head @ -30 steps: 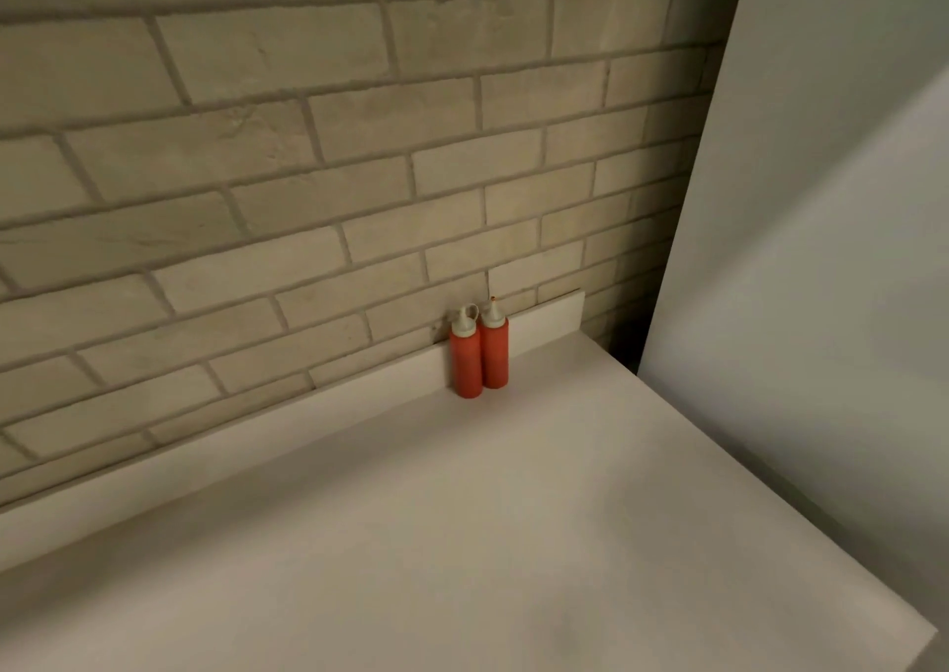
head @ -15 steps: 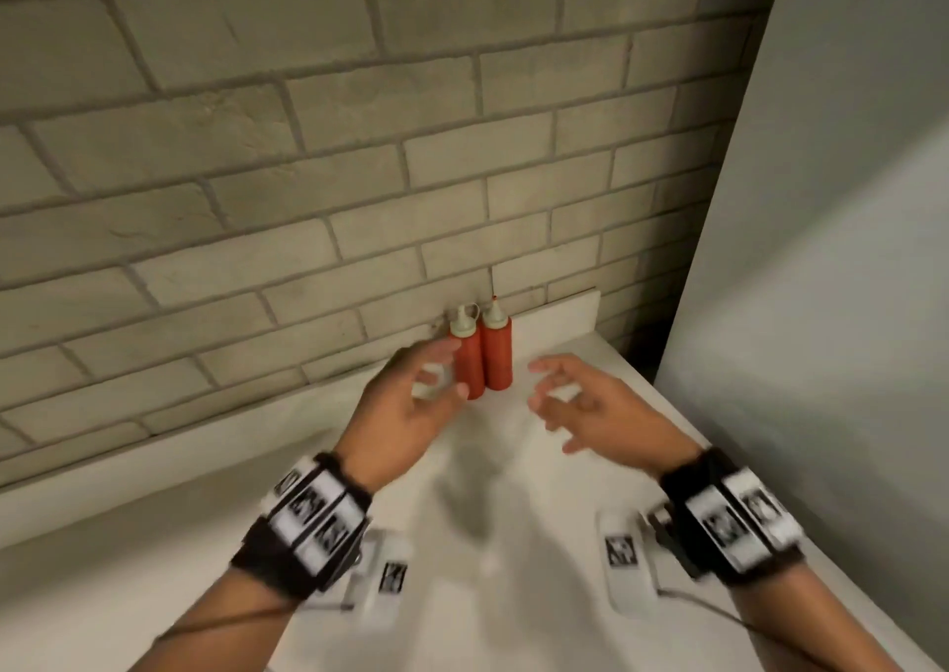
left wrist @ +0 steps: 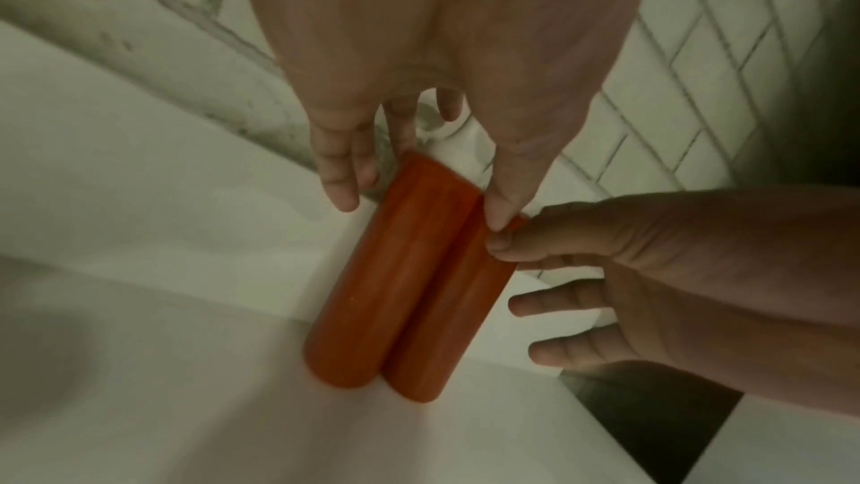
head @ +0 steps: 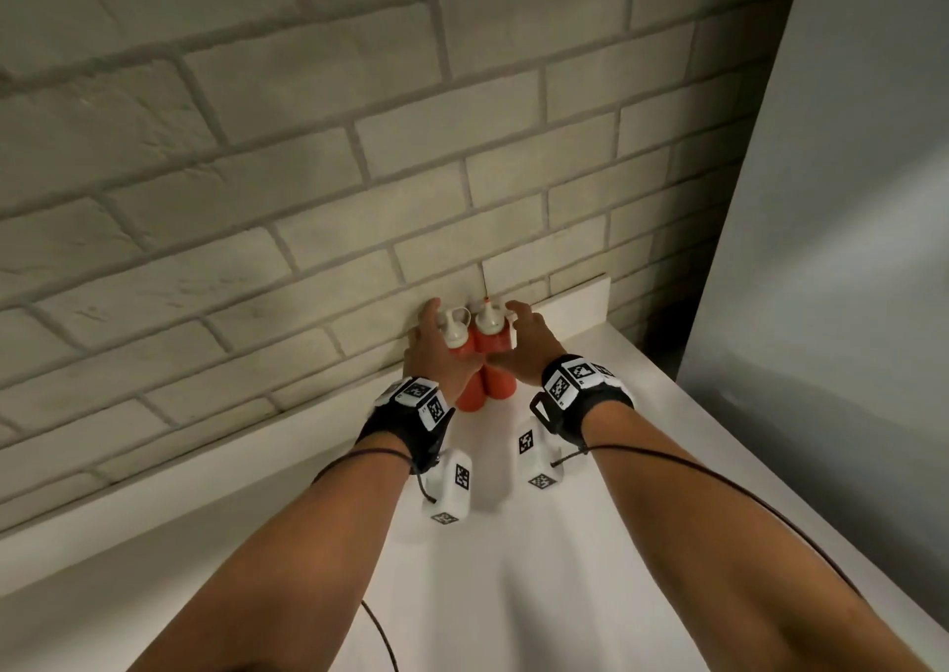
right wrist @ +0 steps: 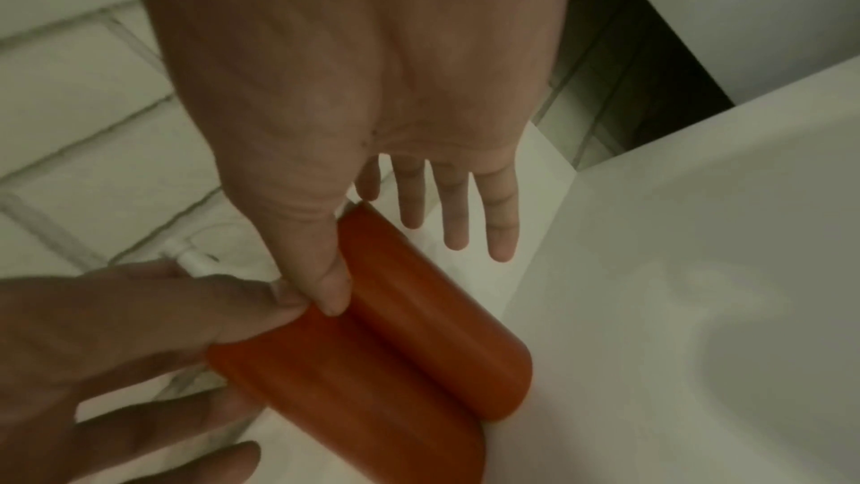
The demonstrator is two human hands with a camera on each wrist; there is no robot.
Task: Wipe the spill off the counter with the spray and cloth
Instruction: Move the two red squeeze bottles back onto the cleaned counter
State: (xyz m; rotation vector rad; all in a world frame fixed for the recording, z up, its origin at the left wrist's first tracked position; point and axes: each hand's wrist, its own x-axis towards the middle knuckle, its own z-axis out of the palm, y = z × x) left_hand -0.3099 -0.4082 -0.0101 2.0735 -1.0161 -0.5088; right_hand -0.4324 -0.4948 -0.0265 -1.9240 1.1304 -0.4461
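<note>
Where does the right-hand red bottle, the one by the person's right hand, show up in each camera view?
Head: right red bottle, centre, against the brick wall.
Left wrist: right of the pair, centre.
Right wrist: upper of the pair, centre.
Shared landmark: left red bottle touching it.

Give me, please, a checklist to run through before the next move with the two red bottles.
1. Left bottle and right bottle upright, side by side: ok.
2. Left hand gripping: not ok; the thumb touches, the fingers are straight.
3. Right hand gripping: not ok; same.
4. Spray and cloth in view: not ok.
5. Spill located on the counter: cannot tell; none shows.
</note>
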